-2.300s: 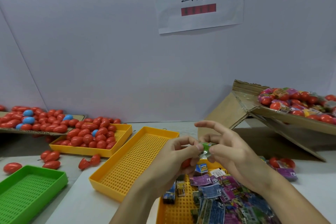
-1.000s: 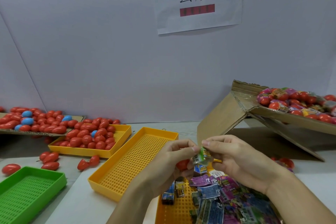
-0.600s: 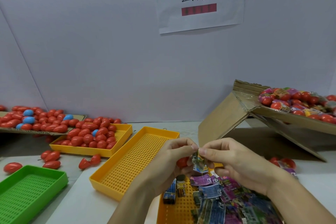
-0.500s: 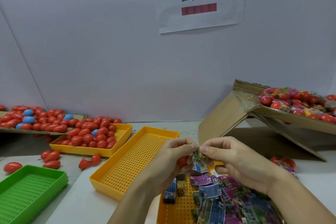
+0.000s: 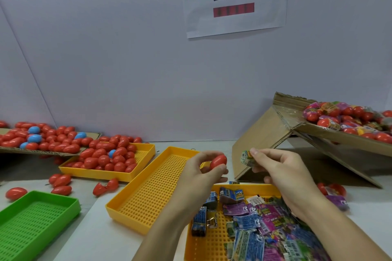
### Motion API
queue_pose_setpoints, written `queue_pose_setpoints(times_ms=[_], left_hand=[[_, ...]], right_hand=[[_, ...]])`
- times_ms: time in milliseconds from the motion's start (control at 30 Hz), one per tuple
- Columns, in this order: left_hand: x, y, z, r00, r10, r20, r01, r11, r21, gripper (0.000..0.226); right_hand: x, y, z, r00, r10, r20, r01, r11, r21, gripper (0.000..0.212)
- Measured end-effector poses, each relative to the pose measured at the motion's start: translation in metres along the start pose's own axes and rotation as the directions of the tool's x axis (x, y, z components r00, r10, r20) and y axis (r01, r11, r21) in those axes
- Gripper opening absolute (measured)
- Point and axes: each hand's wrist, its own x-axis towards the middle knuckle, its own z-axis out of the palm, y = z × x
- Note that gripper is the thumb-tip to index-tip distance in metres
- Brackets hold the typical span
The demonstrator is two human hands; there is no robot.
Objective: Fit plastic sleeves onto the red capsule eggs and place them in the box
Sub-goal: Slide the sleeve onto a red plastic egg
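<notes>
Left hand (image 5: 203,170) pinching a bare red egg (image 5: 218,161) between thumb and fingertips, held above the near end of an empty yellow tray (image 5: 135,214). Right hand (image 5: 282,172) pinching a small crumpled sleeve (image 5: 246,157) at its fingertips, just right of the egg and apart from it, a clear gap between the two. Below both hands, a second yellow tray (image 5: 212,241) heaped with flat printed sleeves (image 5: 261,224) in blue, purple and green. At right, a tilted cardboard box (image 5: 331,133), flaps open, holding sleeved eggs (image 5: 347,119); two more sleeved eggs (image 5: 335,194) lying on the desk (image 5: 84,239) beside the right wrist. At left, a third yellow tray (image 5: 95,172) piled with red eggs and one blue; behind it a cardboard sheet (image 5: 42,151) with many more red eggs and a few blue. Loose red eggs (image 5: 61,182) scattered on the desk near a green tray (image 5: 34,220) at the lower left corner. On the wall, a paper sign (image 5: 235,0) with two printed characters and a red bar.
</notes>
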Motion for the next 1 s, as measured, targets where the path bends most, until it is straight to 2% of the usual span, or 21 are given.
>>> queue_pose_setpoints(times_ms=[133,333,533,633,767,900,1000], left_hand=[[-0.002,0.004,0.002,0.998,0.064,-0.013,-0.062,0.993,0.098,0.036],[-0.003,0.006,0.004,0.993,0.12,-0.02,-0.116,0.982,0.147,0.029],[-0.003,0.007,0.005,0.995,0.101,0.011,-0.102,0.994,0.044,0.018],[-0.003,0.007,0.005,0.999,0.035,0.02,-0.033,0.995,-0.093,0.014],[-0.004,0.01,0.005,0.997,-0.035,0.071,0.052,0.965,-0.259,0.023],[-0.004,0.01,0.005,0.992,-0.059,0.109,0.087,0.959,-0.269,0.029],[-0.003,0.01,0.004,0.989,-0.068,0.129,0.098,0.966,-0.241,0.033]], right_hand=[[-0.001,0.0,0.0,0.997,-0.073,-0.006,0.072,0.997,-0.035,0.01],[-0.002,0.001,0.0,0.99,-0.131,0.051,0.136,0.986,-0.101,0.003],[-0.001,0.001,0.0,0.982,-0.169,0.08,0.178,0.977,-0.119,0.004],[-0.002,0.0,0.0,0.975,-0.193,0.109,0.205,0.972,-0.112,0.004],[-0.003,-0.001,0.002,0.969,-0.214,0.119,0.226,0.97,-0.094,0.004],[-0.005,-0.003,0.004,0.968,-0.224,0.117,0.23,0.972,-0.046,0.023],[-0.005,-0.003,0.003,0.967,-0.222,0.125,0.228,0.973,-0.035,0.028]])
